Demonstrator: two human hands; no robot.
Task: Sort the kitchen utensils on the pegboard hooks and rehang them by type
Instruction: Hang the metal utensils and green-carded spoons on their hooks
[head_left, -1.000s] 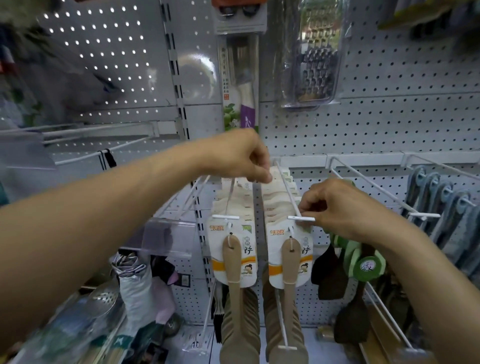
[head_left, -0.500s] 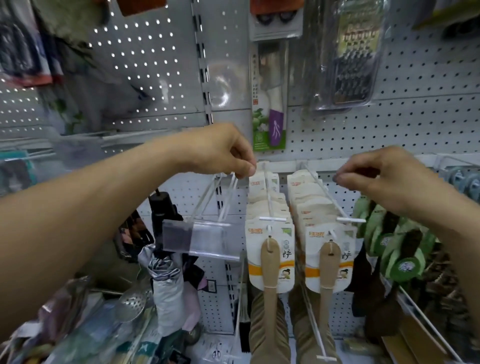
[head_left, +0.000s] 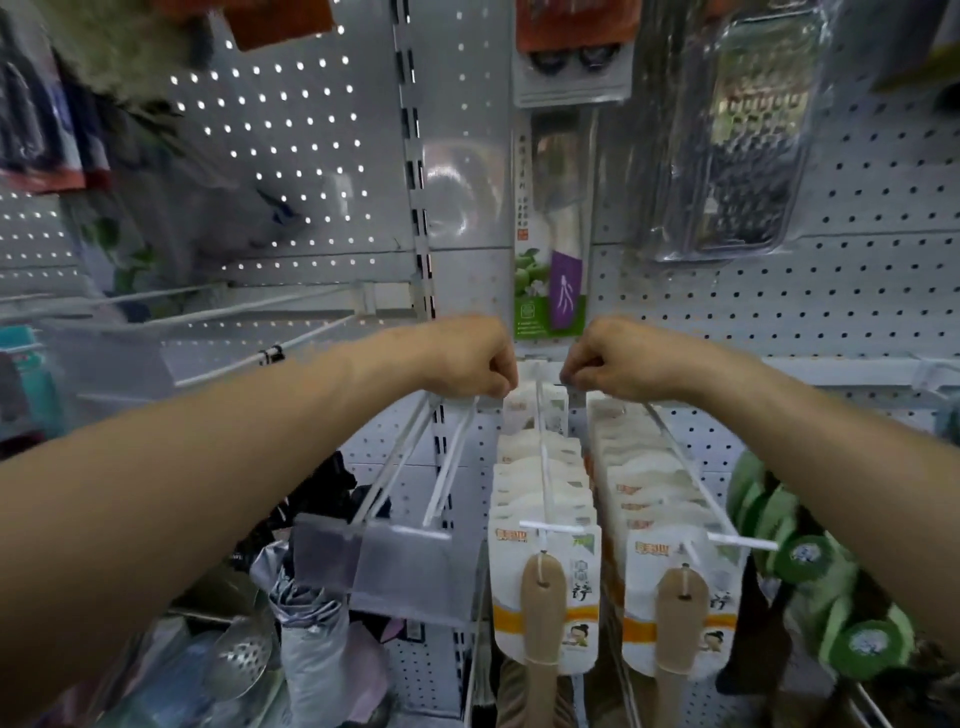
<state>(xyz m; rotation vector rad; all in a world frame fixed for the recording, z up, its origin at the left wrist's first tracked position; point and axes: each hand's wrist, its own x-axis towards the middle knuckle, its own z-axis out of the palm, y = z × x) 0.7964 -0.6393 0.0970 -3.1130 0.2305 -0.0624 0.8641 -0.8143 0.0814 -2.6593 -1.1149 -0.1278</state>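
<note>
Both fists sit mid-frame at the hooks' pegboard (head_left: 779, 270) end, probably reseating them; left hand (head_left: 470, 358) grip clamped on the empty hook (head_left: 447, 457), right hand (head_left: 613, 358) pinching a metal bracket (head_left: 575, 397) beside the spatula packs (head_left: 545, 587).

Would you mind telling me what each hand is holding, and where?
Both hands are closed at the wall ends of hooks: left hand on the empty hook, right hand by a spatula hook. The exact grip is hidden.

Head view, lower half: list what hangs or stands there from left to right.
Slotted ladle → folded grey umbrella → clear label holder → left row of carded wooden spatulas → right row of carded spatulas → green-labelled utensils.
</note>
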